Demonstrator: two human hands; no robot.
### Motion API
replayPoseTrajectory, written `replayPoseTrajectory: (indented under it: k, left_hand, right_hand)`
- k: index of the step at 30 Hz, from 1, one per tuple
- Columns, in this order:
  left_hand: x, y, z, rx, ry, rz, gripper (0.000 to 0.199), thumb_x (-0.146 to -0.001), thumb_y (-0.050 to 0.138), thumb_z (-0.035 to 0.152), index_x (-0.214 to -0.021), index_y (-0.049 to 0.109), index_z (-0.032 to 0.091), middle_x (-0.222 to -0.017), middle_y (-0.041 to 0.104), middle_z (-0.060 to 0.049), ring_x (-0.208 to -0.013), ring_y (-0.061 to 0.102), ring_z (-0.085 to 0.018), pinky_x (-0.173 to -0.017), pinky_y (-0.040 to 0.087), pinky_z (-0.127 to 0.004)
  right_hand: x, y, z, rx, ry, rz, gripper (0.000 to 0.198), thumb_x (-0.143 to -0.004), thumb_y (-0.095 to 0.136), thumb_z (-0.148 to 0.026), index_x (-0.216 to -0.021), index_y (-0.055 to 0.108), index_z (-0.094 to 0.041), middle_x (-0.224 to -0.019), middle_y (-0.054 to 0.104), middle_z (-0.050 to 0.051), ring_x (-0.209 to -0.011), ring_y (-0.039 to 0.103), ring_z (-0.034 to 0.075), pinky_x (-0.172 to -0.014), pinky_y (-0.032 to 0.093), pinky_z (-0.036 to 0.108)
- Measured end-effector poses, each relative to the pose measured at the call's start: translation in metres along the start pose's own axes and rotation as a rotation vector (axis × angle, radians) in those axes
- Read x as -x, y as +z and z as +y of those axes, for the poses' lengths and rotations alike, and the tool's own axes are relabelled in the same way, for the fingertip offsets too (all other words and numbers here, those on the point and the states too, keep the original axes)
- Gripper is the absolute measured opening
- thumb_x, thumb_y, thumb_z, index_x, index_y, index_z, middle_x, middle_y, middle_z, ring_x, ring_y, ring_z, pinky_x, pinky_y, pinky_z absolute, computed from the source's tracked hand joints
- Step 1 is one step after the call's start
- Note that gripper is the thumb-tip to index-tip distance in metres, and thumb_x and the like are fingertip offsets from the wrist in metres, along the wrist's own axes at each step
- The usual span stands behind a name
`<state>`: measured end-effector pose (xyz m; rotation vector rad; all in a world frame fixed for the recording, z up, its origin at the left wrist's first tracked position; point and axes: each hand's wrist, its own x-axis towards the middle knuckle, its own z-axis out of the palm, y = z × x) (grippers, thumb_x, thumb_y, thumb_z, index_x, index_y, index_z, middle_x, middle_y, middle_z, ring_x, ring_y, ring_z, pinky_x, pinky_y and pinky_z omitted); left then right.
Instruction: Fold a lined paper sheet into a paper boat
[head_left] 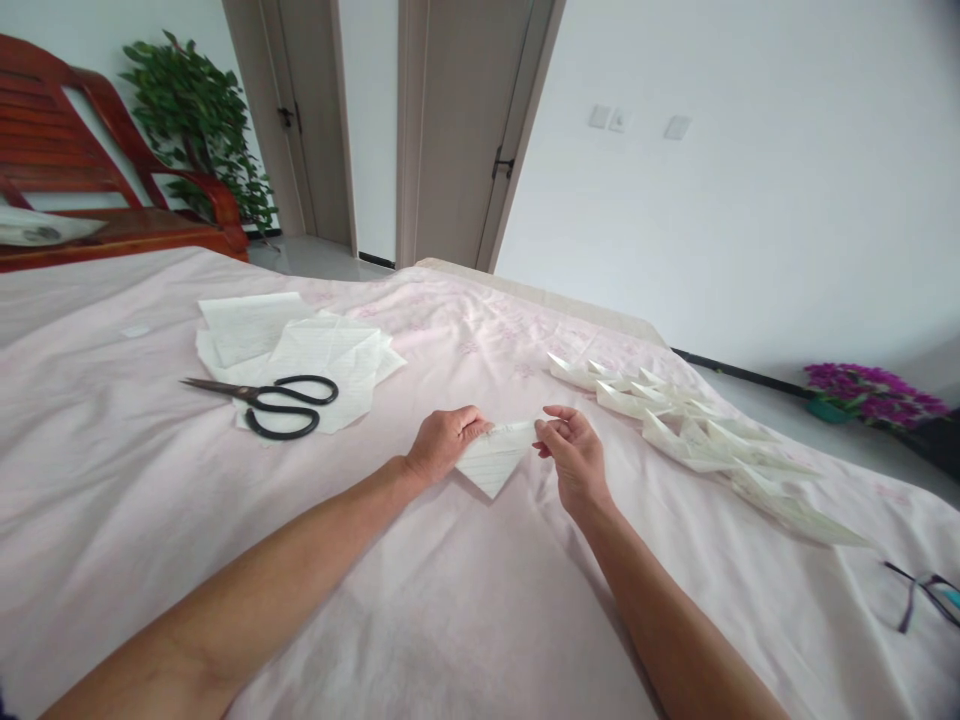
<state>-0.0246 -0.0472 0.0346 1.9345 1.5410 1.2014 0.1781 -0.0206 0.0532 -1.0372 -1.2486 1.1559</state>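
Observation:
A folded sheet of lined paper is held between my hands above the pink cloth, one corner pointing toward me. My left hand pinches its left end, thumb on top. At the right end, my right hand grips the corner between thumb and fingers. To the left, a pair of scissors with black handles lies partly over a stack of lined paper sheets. On the right stand several folded paper boats in rows, close together.
The pink cloth is wrinkled. Eyeglasses lie at the right edge. A small paper scrap is at the far left. Beyond are a wooden bench, a green plant, doors and purple flowers.

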Motion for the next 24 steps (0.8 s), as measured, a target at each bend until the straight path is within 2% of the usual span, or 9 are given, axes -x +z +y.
replayPoseTrajectory:
  k: [3,6,14,24]
  left_hand:
    - [-0.001,-0.002,-0.004,-0.001,-0.012,-0.052,0.036,-0.09,0.049,0.046,-0.074,0.064,0.018,-0.068,0.065,0.002,-0.063,0.055,-0.011,-0.061,0.036,-0.019]
    - [-0.003,-0.003,-0.009,0.008,-0.007,-0.105,0.037,-0.09,0.049,0.046,-0.073,0.064,0.017,-0.068,0.065,0.002,-0.065,0.056,-0.011,-0.06,0.036,-0.02]
    - [-0.009,-0.007,-0.017,0.031,-0.006,-0.225,0.035,-0.088,0.05,0.046,-0.074,0.065,0.017,-0.063,0.059,0.003,-0.062,0.051,-0.011,-0.057,0.034,-0.02]
    - [-0.011,-0.009,-0.023,0.062,0.021,-0.277,0.037,-0.089,0.049,0.048,-0.074,0.063,0.016,-0.064,0.055,0.004,-0.062,0.049,-0.011,-0.057,0.032,-0.021]
  right_hand:
    - [0.001,0.0,0.001,0.045,-0.01,-0.035,0.033,-0.071,0.069,-0.032,-0.101,0.063,-0.02,-0.063,0.052,-0.007,-0.054,0.049,0.008,-0.054,0.039,0.022]
    - [0.002,0.0,0.002,0.075,0.011,-0.063,0.028,-0.069,0.066,-0.029,-0.096,0.068,-0.02,-0.062,0.048,-0.007,-0.054,0.045,0.008,-0.054,0.038,0.023]
    - [0.001,-0.005,0.012,0.124,0.157,-0.132,0.021,-0.067,0.062,-0.027,-0.082,0.073,-0.018,-0.056,0.051,-0.004,-0.051,0.041,0.008,-0.049,0.032,0.022]
    - [0.0,-0.007,0.011,0.079,0.256,-0.158,0.02,-0.062,0.062,-0.026,-0.075,0.073,-0.016,-0.052,0.051,-0.003,-0.046,0.04,0.007,-0.043,0.032,0.02]
